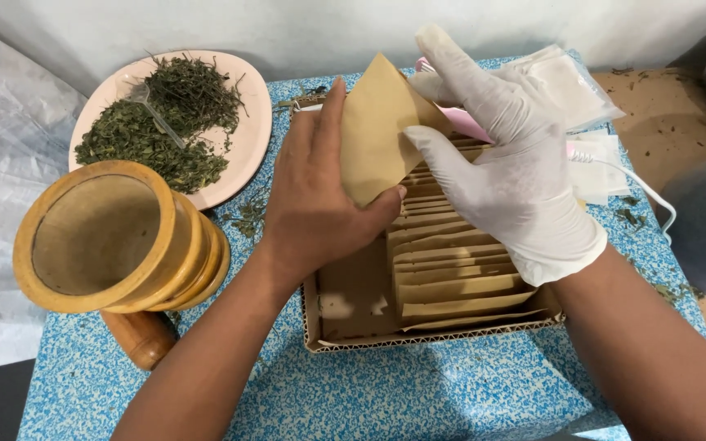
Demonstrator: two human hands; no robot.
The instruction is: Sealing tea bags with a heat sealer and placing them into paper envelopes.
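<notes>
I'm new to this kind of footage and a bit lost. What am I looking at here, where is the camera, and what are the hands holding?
There is no machine: this is one picture from a camera worn on a person's head, looking down at their own two hands. The bare left hand and the right hand, which wears a white glove, together hold a small brown paper envelope. Below them sits a shallow cardboard box with a row of similar envelopes standing in it. The table has a blue speckled cover. To the left stand a wooden mortar, tipped toward the camera, and a pink plate of dried green herbs. White pouches lie behind the box.
</notes>
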